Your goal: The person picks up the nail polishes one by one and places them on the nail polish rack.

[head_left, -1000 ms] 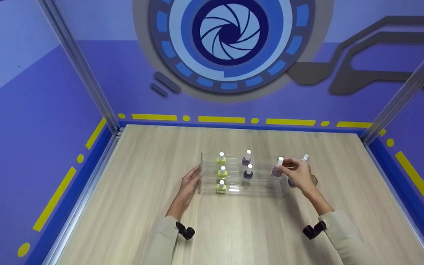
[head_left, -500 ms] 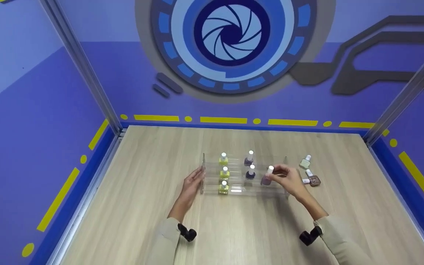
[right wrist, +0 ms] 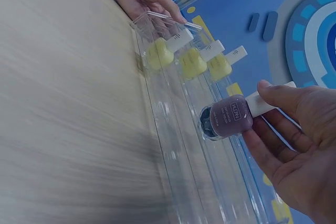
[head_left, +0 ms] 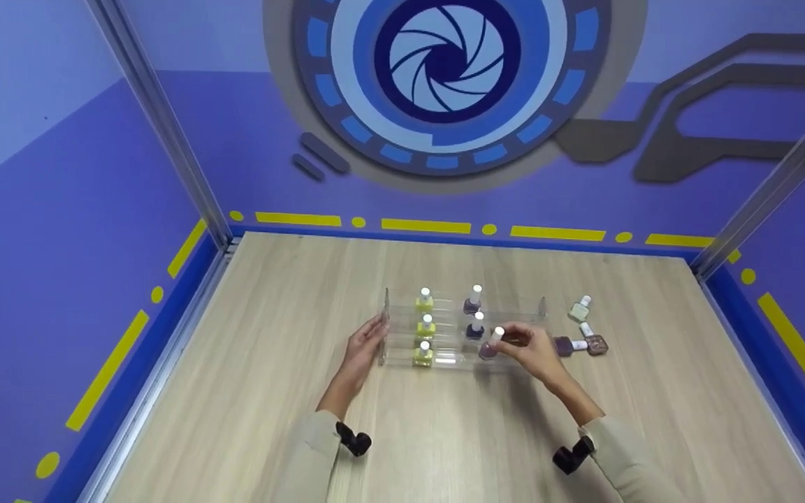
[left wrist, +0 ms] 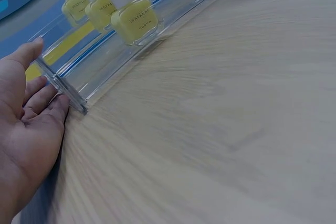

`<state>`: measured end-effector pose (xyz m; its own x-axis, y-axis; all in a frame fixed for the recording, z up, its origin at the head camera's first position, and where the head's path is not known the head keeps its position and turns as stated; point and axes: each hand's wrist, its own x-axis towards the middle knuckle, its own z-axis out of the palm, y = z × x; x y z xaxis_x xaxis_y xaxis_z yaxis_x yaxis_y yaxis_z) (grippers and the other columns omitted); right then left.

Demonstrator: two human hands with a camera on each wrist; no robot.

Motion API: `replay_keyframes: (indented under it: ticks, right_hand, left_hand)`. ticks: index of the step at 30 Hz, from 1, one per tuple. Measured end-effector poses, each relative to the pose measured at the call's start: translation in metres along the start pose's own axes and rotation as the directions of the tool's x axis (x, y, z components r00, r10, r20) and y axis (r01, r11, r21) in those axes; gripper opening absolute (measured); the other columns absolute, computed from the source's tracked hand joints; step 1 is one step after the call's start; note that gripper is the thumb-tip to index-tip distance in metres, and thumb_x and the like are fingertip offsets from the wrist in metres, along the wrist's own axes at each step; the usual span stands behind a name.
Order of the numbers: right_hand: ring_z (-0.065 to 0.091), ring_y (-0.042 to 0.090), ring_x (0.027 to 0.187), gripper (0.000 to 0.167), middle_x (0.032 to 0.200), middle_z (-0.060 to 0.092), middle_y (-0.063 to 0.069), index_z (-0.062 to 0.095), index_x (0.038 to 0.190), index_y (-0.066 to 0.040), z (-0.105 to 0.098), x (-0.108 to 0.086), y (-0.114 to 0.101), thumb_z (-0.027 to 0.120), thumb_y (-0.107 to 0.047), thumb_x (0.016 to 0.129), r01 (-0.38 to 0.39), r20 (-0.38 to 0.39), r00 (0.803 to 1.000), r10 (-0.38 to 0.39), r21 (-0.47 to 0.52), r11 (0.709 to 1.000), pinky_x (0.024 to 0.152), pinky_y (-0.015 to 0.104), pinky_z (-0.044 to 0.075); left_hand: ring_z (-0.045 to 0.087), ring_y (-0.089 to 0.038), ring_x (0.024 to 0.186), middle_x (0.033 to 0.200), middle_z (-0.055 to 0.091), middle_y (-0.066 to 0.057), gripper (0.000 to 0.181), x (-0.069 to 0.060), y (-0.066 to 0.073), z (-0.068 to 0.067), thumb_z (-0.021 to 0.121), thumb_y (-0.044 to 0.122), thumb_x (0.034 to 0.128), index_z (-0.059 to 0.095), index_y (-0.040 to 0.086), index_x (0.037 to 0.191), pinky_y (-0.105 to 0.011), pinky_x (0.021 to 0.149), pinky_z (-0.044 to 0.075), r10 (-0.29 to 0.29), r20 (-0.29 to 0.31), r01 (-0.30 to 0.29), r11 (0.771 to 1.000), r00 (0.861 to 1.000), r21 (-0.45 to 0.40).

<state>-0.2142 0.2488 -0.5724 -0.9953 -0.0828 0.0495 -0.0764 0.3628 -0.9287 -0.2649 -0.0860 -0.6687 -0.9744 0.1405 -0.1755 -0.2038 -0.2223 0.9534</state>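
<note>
My right hand [head_left: 532, 353] pinches the white cap of a mauve nail polish bottle [right wrist: 231, 116]. The tilted bottle is over the right half of the lowest, front tier of a clear stepped display rack [head_left: 514, 307]. At the rack's left end, my left hand [left wrist: 23, 124] holds the end panel, thumb at its top edge and fingers against its outer side. Yellow nail polish bottles [left wrist: 135, 22] stand one on each tier near that end. Towards the middle, a purple bottle [head_left: 472, 306] stands on the back tier and a dark one [head_left: 474, 330] on the middle tier.
To the rack's right, a pale green bottle [head_left: 579, 310], a glittery brown bottle [head_left: 596, 344] and a dark purple bottle [head_left: 563, 346] lie on the wooden table [head_left: 430, 440]. Blue-purple panels [head_left: 186, 147] surround the table at the back and sides.
My right hand has carried the mauve bottle left and towards the front, from the rack's right end to the lowest tier. The left hand has stayed at the end panel.
</note>
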Motion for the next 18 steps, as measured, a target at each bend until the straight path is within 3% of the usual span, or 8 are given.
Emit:
replay_keyframes:
  ticks: [7, 18]
  right_hand:
    - [0.069, 0.005, 0.089, 0.024, 0.104, 0.074, 0.025, 0.071, 0.106, 0.011, 0.010, 0.000, 0.003, 0.078, 0.002, 0.085, 0.025, -0.018, 1.000, -0.024, 0.036, 0.999, 0.082, 0.013, 0.057]
    - [0.072, 0.012, 0.088, 0.025, 0.104, 0.074, 0.029, 0.071, 0.104, 0.013, 0.024, 0.002, 0.017, 0.080, 0.007, 0.081, 0.006, -0.060, 0.998, -0.002, 0.068, 0.998, 0.080, 0.012, 0.057]
  left_hand:
    - [0.039, -0.027, 0.152, 0.161, 0.044, -0.013, 0.060, -0.001, 0.001, -0.001, 0.062, 0.032, 0.1034, 0.042, 0.009, 0.155, -0.041, 0.129, 0.030, 0.002, 0.013, -0.002, 1.000, 1.000, 0.021]
    - [0.041, -0.026, 0.151, 0.160, 0.046, -0.012, 0.061, -0.001, 0.000, -0.001, 0.064, 0.035, 0.1021, 0.043, 0.010, 0.155, -0.041, 0.128, 0.032, 0.001, 0.015, -0.001, 1.000, 1.000, 0.028]
